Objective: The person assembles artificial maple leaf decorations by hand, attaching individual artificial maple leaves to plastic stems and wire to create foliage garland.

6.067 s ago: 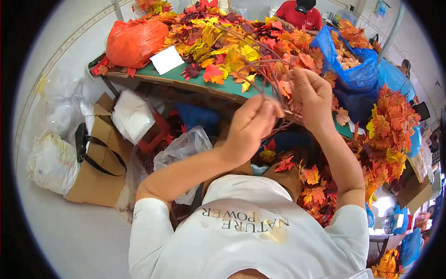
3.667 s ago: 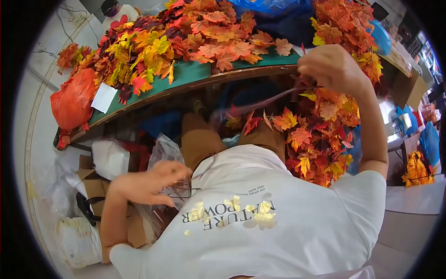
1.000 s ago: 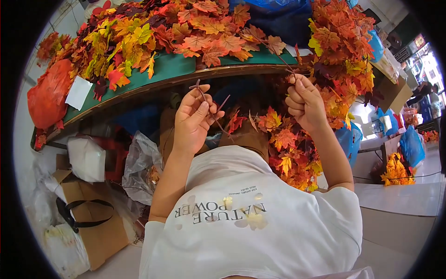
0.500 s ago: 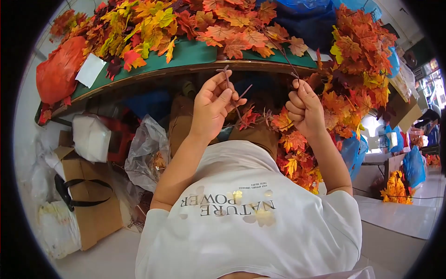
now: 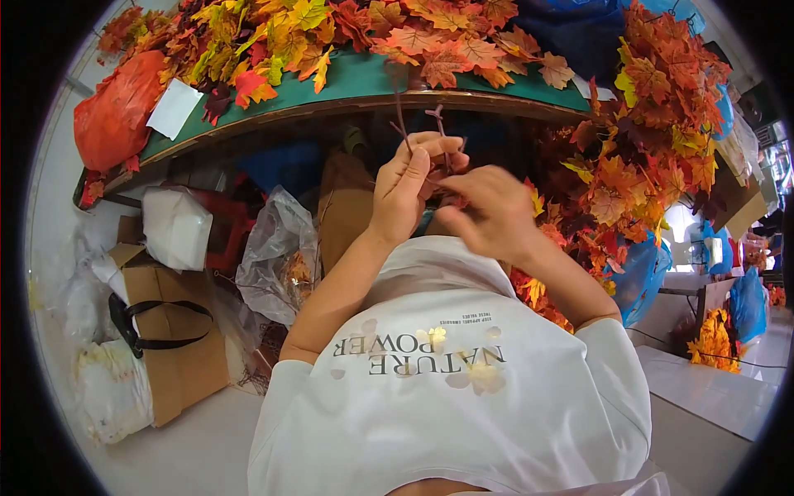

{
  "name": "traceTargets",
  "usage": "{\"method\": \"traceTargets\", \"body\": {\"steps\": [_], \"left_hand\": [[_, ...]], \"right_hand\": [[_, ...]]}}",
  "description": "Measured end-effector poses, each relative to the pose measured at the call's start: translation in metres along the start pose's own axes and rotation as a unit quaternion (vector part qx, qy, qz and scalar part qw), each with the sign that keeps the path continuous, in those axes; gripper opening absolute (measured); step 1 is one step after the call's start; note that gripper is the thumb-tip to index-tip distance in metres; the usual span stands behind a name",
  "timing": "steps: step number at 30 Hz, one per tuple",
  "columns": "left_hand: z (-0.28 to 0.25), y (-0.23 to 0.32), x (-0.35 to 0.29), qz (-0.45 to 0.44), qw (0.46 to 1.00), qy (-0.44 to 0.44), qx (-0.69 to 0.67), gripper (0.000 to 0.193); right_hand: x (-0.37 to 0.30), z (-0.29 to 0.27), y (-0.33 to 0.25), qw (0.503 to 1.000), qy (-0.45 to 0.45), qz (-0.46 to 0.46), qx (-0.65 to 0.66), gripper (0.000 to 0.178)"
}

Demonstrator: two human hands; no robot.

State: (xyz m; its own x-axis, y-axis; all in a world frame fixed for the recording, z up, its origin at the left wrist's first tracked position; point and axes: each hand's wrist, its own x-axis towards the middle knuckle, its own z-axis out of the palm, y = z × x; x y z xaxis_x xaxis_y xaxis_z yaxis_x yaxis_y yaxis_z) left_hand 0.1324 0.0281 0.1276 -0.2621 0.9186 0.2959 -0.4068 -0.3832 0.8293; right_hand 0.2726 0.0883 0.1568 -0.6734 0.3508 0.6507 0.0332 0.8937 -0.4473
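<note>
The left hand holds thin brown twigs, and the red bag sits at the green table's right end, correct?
Not quite: the red bag sits at the left end of the green table, as the head view shows. The left hand does hold thin brown twigs.

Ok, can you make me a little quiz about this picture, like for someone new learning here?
1. What does the left hand hold?
2. True or false: in this view, the orange-red plastic bag is left of the white sheet.
3. What colour is the strap looped at the cardboard box: A green, B black or C yellow?

Key: 1. Thin brown stems; 2. True; 3. B.
</note>
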Motion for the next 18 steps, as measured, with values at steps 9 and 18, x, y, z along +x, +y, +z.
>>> {"method": "traceTargets", "body": {"steps": [9,18], "left_hand": [[-0.003,-0.006,-0.006,-0.072,0.972,-0.137,-0.176,0.042],[-0.013,0.009,-0.006,-0.178,0.983,-0.042,0.029,0.039]], "right_hand": [[0.016,-0.005,0.022,0.909,-0.008,0.280,0.307,0.019],[0.020,-0.141,0.078,0.807,0.537,0.057,0.240,0.029]]}}
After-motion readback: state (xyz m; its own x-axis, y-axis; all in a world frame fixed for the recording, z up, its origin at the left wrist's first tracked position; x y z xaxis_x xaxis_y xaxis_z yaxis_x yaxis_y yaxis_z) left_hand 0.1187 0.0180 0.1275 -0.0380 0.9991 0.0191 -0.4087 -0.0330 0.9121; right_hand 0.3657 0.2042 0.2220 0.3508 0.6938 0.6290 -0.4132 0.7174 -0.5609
